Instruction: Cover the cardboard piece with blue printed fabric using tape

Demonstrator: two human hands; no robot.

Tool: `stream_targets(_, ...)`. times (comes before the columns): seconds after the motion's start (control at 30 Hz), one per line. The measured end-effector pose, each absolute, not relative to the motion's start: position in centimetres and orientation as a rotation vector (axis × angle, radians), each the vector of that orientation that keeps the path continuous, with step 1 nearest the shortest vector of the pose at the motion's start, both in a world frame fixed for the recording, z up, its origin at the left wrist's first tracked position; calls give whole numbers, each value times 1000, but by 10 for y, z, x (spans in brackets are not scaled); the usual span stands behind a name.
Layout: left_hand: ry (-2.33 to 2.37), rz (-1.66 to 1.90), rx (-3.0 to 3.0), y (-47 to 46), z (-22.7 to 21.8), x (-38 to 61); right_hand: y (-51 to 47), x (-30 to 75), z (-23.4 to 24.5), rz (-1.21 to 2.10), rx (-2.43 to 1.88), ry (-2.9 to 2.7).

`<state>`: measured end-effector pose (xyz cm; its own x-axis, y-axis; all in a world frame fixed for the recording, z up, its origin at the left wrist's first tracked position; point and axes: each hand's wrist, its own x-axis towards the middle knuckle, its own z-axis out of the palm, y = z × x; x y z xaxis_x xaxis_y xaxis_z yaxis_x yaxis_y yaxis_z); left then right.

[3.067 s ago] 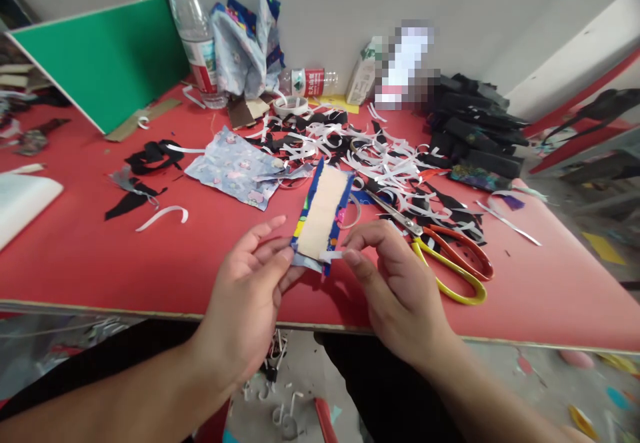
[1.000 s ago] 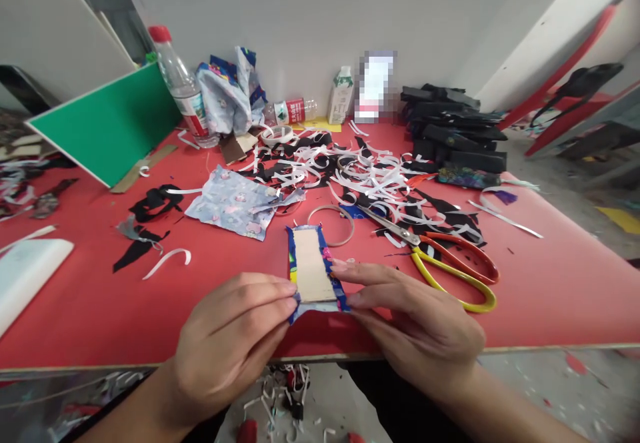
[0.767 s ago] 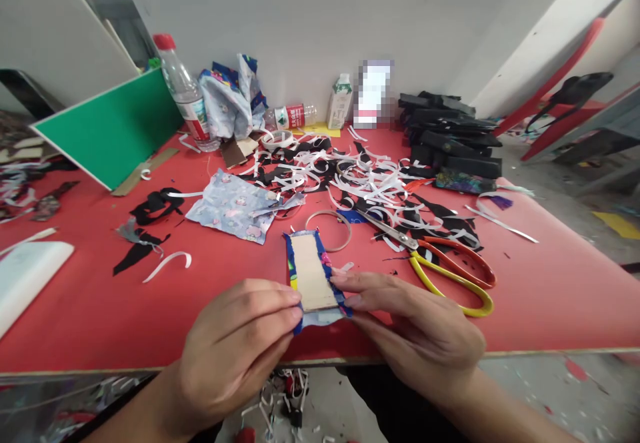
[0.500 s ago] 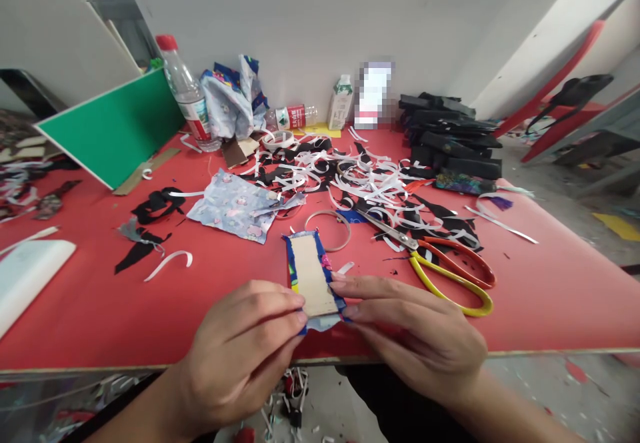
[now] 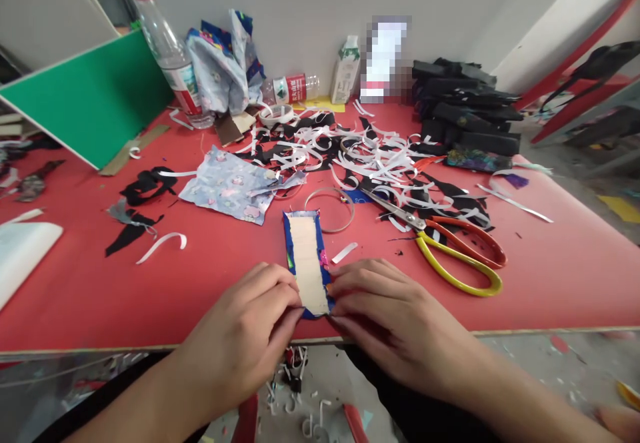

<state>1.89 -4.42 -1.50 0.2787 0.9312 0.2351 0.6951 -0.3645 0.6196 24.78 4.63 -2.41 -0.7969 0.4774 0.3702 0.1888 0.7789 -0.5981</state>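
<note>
A narrow cream cardboard strip [image 5: 306, 256] lies on the red table near its front edge. Blue patterned fabric [image 5: 289, 236] is folded over the strip's edges all round. My left hand [image 5: 260, 313] pinches the near left corner, its fingertips curled on the fabric. At the near right corner, my right hand [image 5: 393, 306] grips the fabric edge with bent fingers. Just beyond the strip is a thin beige ring [image 5: 353, 213]. To the right rest scissors [image 5: 420, 226] with one red and one yellow handle, their blades partly among scraps.
Black and white scraps [image 5: 370, 156] are heaped mid-table. Light blue patterned fabric [image 5: 223, 186] lies left of them. At the back stand a red-capped bottle [image 5: 170, 56], a carton-like bottle [image 5: 346, 73] and a black stack [image 5: 465, 106]. A green board [image 5: 90, 96] leans at left.
The fabric flap at the strip's near end, loose before, is now folded up over the cardboard. Both hands have moved closer together at that end. The camera view has shifted slightly.
</note>
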Motion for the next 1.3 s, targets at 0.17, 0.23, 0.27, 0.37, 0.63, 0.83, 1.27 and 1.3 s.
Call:
stream_targets(0.17,1487,696,2177,-39,-12,18,46,247,-24,774,-571,-2491)
stream_targets(0.23,1492,660,2188,-37,-10,18,45,247,-23,782,-577,-2501)
stream_targets(0.27,1491,642,2189,-36,-9,18,45,247,-23,788,-574,-2507)
stream_targets(0.37,1485,605,2183,-34,-8,18,43,246,-21,819,-575,-2515)
stream_targets(0.63,1455,540,2187,-29,-7,18,40,240,-26,828,-657,-2457)
stream_targets(0.83,1428,522,2234,-29,-11,17,40,243,-24,959,-755,-2429)
stream_targets(1.27,1437,620,2203,-29,-14,18,42,242,-23,935,-860,-2408)
stream_targets(1.3,1439,629,2202,-29,-15,18,42,241,-24,912,-865,-2403)
